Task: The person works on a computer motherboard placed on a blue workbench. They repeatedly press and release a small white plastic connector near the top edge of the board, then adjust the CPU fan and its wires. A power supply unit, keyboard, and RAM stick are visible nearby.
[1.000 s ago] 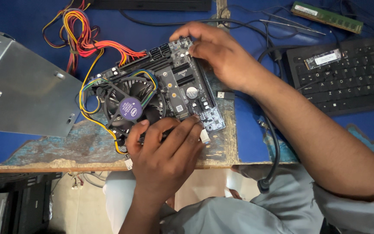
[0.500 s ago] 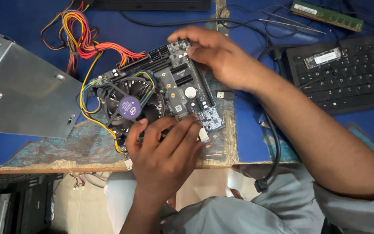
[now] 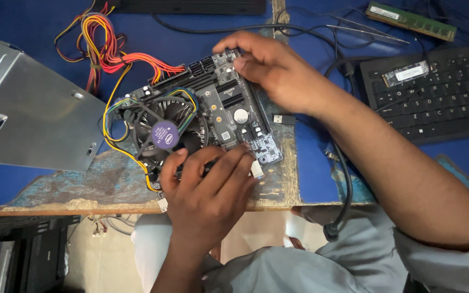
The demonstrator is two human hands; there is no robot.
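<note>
A dark motherboard lies on the worn blue table, with a round black cooler fan carrying a purple centre sticker. My left hand rests on the board's near edge, its fingers curled over the lower side beside the fan. My right hand grips the board's far right corner, fingers bent over the top edge. Red, yellow and orange power wires run from the board's left side toward the back.
A grey metal case panel lies at the left. A black keyboard with a small memory module on it sits at the right. A green memory stick lies at the back right. Black cables hang over the table's front edge.
</note>
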